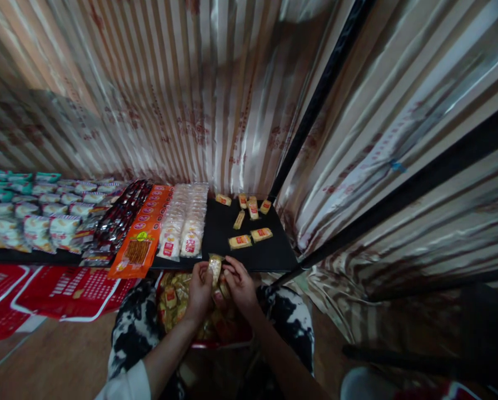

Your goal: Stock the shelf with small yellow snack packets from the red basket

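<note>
A small clear-wrapped yellow snack packet is held up between my hands, just past the shelf's front edge. My left hand is closed on its left side, thumb and fingers pinching the wrapper. From the other side, my right hand has its curled fingertips at the packet's right edge. Below both hands, a red-edged bag or container full of similar packets rests between my knees. Several loose yellow packets with red labels, one of them near the front, lie scattered on the black shelf.
Left along the shelf stand rows of round white wrapped crackers, an orange snack bag, dark shiny packets and white packets. A black pole rises at the right. Striped curtain hangs behind.
</note>
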Tool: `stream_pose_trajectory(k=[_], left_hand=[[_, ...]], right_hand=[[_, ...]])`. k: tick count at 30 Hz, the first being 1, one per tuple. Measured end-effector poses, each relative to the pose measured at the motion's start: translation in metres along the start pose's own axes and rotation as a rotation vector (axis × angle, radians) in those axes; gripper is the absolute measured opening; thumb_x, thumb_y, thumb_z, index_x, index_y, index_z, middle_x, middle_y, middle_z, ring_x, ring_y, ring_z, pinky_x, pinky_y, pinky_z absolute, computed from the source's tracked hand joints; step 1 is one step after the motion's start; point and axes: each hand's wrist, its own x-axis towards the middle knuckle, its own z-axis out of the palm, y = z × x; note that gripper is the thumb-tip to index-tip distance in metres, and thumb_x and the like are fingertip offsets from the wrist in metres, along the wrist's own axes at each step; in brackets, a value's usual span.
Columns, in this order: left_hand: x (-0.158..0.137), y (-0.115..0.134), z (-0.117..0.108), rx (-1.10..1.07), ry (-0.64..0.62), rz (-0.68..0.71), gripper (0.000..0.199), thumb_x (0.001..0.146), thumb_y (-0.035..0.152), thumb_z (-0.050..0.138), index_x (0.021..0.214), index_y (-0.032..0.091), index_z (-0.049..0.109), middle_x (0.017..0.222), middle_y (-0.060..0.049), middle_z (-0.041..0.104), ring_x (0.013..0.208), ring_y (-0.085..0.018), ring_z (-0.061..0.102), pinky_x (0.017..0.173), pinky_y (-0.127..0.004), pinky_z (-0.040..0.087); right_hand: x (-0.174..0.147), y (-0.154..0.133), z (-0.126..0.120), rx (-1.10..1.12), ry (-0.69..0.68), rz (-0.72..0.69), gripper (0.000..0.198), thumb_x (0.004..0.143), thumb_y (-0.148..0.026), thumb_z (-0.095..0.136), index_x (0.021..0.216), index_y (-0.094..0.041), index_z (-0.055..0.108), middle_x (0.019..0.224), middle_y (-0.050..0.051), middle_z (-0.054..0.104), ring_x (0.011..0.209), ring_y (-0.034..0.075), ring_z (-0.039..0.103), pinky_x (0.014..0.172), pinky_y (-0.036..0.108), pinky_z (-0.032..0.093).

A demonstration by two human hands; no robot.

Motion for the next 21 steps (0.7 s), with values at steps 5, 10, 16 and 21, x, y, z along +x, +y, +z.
stream_pose_trajectory(k=[5, 10, 16, 21], left_hand=[[0.016, 0.014, 0.005, 0.163, 0.043, 0.077, 0.026, 0.076, 0.036, 0.053, 0.092, 0.016, 0.052, 0.09, -0.007, 0.064, 0.084, -0.018, 0.062, 0.079, -0.034, 0.048], [0.022, 0.02, 0.01, 0.528, 0.061, 0.393, 0.024, 0.083, 0.027, 0.048, 0.103, 0.017, 0.055, 0.104, -0.009, 0.063, 0.1, -0.02, 0.058, 0.09, -0.04, 0.045], [0.02, 0.007, 0.019, 0.702, -0.009, 0.715, 0.028, 0.087, 0.019, 0.039, 0.112, 0.015, 0.052, 0.121, -0.012, 0.056, 0.12, -0.022, 0.047, 0.099, -0.043, 0.041], [0.023, 0.003, 0.021, 0.642, -0.026, 0.726, 0.032, 0.089, 0.017, 0.035, 0.119, 0.015, 0.044, 0.129, -0.015, 0.05, 0.124, -0.021, 0.043, 0.099, -0.043, 0.042]], right_hand=[[0.013, -0.01, -0.004, -0.17, -0.024, -0.039, 0.032, 0.08, -0.041, 0.054, 0.102, -0.022, 0.065, 0.122, 0.01, 0.054, 0.105, 0.021, 0.057, 0.08, 0.031, 0.052], [0.022, -0.029, 0.002, 0.098, -0.133, 0.189, 0.048, 0.078, -0.051, 0.055, 0.115, -0.021, 0.058, 0.106, 0.007, 0.065, 0.096, 0.02, 0.062, 0.083, 0.035, 0.051], [0.035, -0.044, 0.011, 0.297, -0.147, 0.18, 0.042, 0.072, -0.05, 0.064, 0.102, -0.02, 0.06, 0.103, 0.005, 0.066, 0.097, 0.018, 0.061, 0.089, 0.03, 0.047], [0.047, -0.038, 0.011, 0.309, -0.064, 0.221, 0.039, 0.07, -0.049, 0.066, 0.097, -0.021, 0.061, 0.094, 0.003, 0.066, 0.085, 0.015, 0.062, 0.071, 0.023, 0.049]])
